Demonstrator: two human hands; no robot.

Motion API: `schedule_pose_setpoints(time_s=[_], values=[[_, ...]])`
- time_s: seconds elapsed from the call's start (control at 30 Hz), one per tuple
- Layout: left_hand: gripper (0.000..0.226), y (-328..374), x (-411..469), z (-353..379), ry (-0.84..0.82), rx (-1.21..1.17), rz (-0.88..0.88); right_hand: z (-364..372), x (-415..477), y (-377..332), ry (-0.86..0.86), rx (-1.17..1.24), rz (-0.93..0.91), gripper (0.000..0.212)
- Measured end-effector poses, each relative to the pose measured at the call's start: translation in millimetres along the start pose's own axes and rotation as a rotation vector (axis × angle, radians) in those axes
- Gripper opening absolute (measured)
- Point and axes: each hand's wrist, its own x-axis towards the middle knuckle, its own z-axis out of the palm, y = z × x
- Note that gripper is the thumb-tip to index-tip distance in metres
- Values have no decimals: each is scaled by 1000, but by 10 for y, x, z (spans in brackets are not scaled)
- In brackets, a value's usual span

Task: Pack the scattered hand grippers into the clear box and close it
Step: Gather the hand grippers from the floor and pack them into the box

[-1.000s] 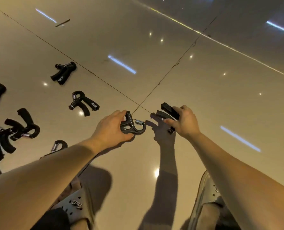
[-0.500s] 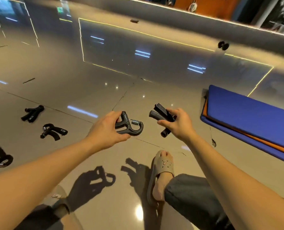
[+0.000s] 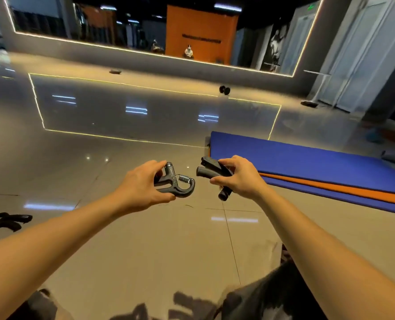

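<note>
One hand gripper is pinched in the left hand, another gripper is clasped in the right hand, both held off the floor, prob. for carrying. More grippers lie far left. Clear box not seen.

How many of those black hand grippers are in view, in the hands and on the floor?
Held in the left hand: 1 gripper
Held in the right hand: 1 gripper
On the floor at the left: 1 gripper, possibly more, blurred
Total: 3
</note>
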Motion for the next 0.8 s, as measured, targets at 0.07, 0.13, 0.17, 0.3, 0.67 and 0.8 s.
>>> schedule_pose_setpoints(time_s=[0.07, 0.13, 0.17, 0.3, 0.67, 0.8], values=[[93, 290, 10, 70, -11, -12, 24, -250, -226, 147, 25, 4, 9, 56], [92, 569, 38, 183, -31, -24, 54, -465, -457, 340, 56, 15, 10, 51], [91, 705, 66, 254, -46, -25, 72, -557, -572, 449, 79, 28, 22, 49], [88, 1195, 218, 609, -112, -51, 131, -856, -1004, 893, 145, 85, 104, 47], [63, 1897, 814, 1569, -333, -224, 240, -1210, -1483, 1897, 74, 32, 390, 44], [53, 2050, 1136, 1951, -441, -213, 271, -1030, -1604, 2371, 52, 30, 528, 44]])
